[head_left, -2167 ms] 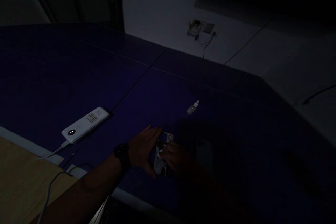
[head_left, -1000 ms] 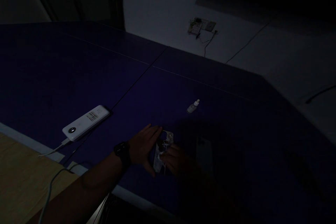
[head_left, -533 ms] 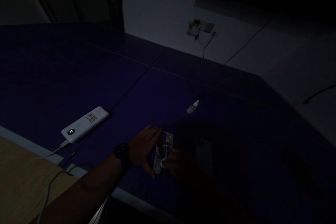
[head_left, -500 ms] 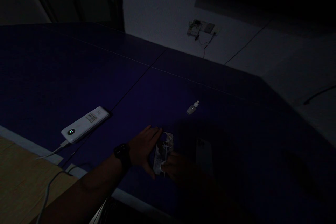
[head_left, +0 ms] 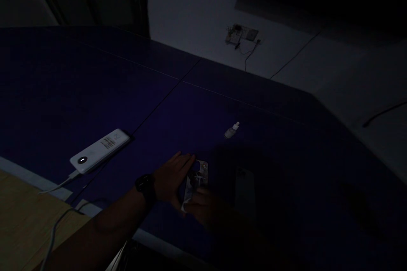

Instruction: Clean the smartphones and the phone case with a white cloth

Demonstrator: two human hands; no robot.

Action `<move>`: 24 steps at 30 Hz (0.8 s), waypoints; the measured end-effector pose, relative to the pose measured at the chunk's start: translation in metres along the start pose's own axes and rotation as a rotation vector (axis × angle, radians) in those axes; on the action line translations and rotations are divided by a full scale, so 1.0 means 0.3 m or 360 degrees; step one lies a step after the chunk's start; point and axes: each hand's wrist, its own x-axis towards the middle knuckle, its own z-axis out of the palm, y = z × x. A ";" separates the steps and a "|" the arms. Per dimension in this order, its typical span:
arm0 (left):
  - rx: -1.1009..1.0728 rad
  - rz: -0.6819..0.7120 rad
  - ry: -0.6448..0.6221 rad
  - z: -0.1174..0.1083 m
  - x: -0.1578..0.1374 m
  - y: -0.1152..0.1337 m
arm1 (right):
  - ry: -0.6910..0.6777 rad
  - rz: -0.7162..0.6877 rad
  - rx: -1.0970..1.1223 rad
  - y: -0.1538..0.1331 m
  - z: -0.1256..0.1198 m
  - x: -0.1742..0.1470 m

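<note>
A patterned phone case [head_left: 192, 182] with a large camera cutout lies on the dark blue tabletop. My left hand [head_left: 170, 178], with a dark watch on its wrist, grips the case's left side, fingers at the top corner and thumb at the bottom. Over the lower part of the case is my right hand [head_left: 202, 205], its fingers curled and pressed down. What those fingers hold is hidden in the dark. Just right of it lies a phone [head_left: 245, 190], partly in shadow. Beyond the case lies a small dropper bottle [head_left: 231, 130] with a white cap.
A white power bank [head_left: 100, 150] with a lit display lies at left, its white cable [head_left: 55, 188] running off the table edge. A wall socket [head_left: 243, 34] with wires is on the far wall, below a dark screen [head_left: 318, 0]. The room is very dim.
My right hand has shifted slightly left and now covers the thin white item seen at its fingertips before. My left hand stays on the case. The view has moved slightly.
</note>
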 end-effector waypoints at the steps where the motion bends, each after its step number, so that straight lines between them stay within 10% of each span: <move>1: 0.0001 0.0002 0.0003 0.000 -0.001 0.000 | 0.0052 0.0030 0.0017 0.000 -0.003 0.004; 11: -0.0041 0.0036 -0.0006 -0.024 -0.011 0.007 | 0.0624 0.0715 0.0105 0.259 -0.137 -0.071; 17: -0.0051 0.0030 0.0013 -0.010 -0.010 0.004 | 0.0406 0.0641 0.0051 0.281 -0.083 -0.001; 24: -0.0026 -0.0007 -0.0020 -0.010 -0.003 0.011 | -0.0039 0.0246 0.0034 0.085 -0.056 -0.070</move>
